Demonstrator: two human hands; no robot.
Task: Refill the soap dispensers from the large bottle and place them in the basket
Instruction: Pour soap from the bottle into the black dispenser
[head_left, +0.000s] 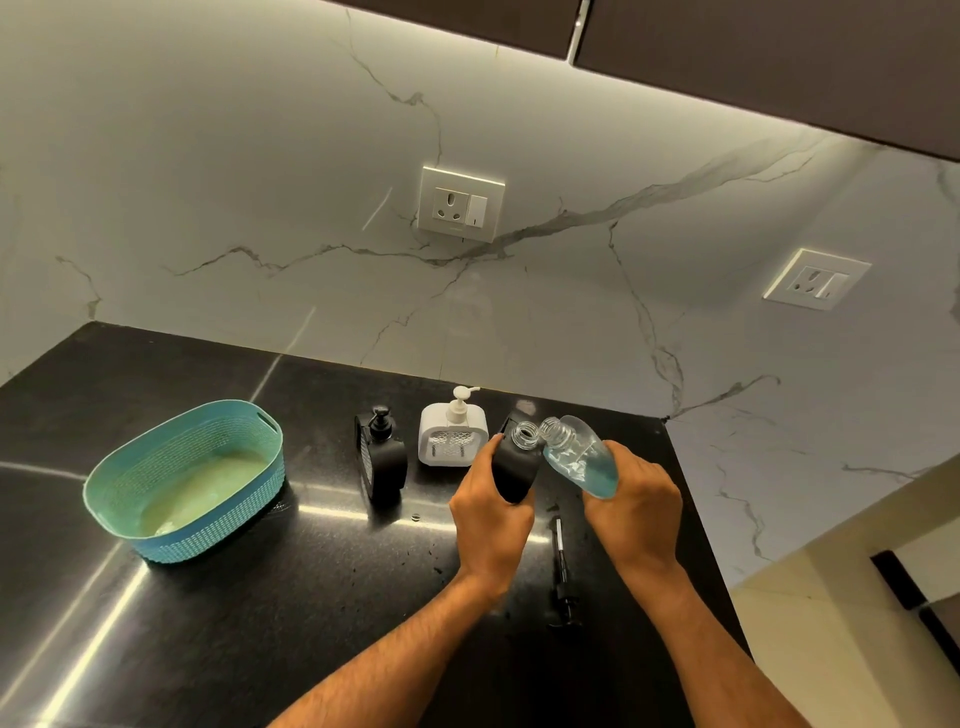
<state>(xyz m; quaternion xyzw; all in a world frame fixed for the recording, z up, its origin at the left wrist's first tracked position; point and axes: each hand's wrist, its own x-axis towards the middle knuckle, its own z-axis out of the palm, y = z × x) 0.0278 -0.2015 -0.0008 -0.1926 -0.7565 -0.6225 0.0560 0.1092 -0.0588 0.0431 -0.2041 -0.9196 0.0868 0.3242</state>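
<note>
My left hand (491, 512) grips the black soap dispenser (514, 467) around its lower body, fingers and thumb curled on its sides; its clear threaded neck is uncapped and tilted toward the right. My right hand (636, 506) grips the clear refill bottle (579, 457) by its base, tipped so its open mouth sits just beside the dispenser's neck. Blue liquid pools in the bottle's lower part. On the black countertop (311, 597), a pump head with tube (562, 571) lies between my forearms. A second black dispenser (382, 460) and a white dispenser (453, 434) stand upright, pumps fitted, left of my hands. The teal basket (184, 480) sits well apart, far left.
</note>
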